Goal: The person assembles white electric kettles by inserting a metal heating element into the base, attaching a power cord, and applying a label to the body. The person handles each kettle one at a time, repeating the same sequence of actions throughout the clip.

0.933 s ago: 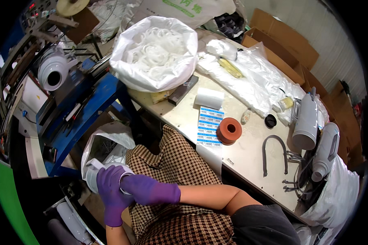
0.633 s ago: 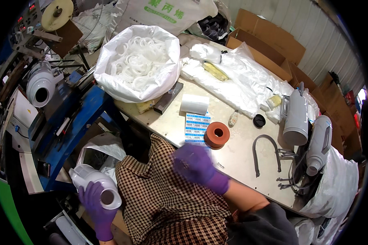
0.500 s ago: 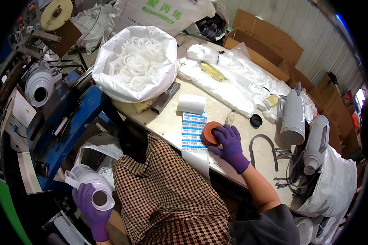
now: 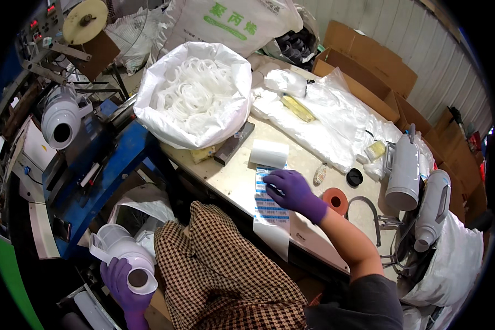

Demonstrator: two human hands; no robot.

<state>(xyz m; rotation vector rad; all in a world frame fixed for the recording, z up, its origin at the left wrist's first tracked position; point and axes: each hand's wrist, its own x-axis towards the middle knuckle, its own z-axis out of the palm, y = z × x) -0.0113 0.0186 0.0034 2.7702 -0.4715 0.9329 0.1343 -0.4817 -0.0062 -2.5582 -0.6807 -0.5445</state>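
Observation:
My left hand [image 4: 122,283], in a purple glove, is wrapped round a pale grey plastic jug [image 4: 124,245] with a side handle, held beside my lap with its round mouth facing me. My right hand [image 4: 295,190], also gloved, is over a strip of blue-and-white labels [image 4: 271,212] at the table's near edge. Its fingers are bent down onto the strip, with something small and dark showing at them that I cannot make out. The strip runs from a white label roll [image 4: 269,154]. Right of the hand lies an orange-brown tape roll [image 4: 342,207].
A white sack of translucent rings [image 4: 195,96] stands on the table [image 4: 225,179]. Two grey jugs [image 4: 404,176] are at the right, near a grey strap [image 4: 375,220] and a black cap [image 4: 355,177]. Cardboard boxes [image 4: 357,80] stand behind; a blue machine frame [image 4: 102,168] is left.
My right hand has left the tape roll and moved left onto the labels. The tape roll now lies farther right, off the label strip. My left hand still holds the jug.

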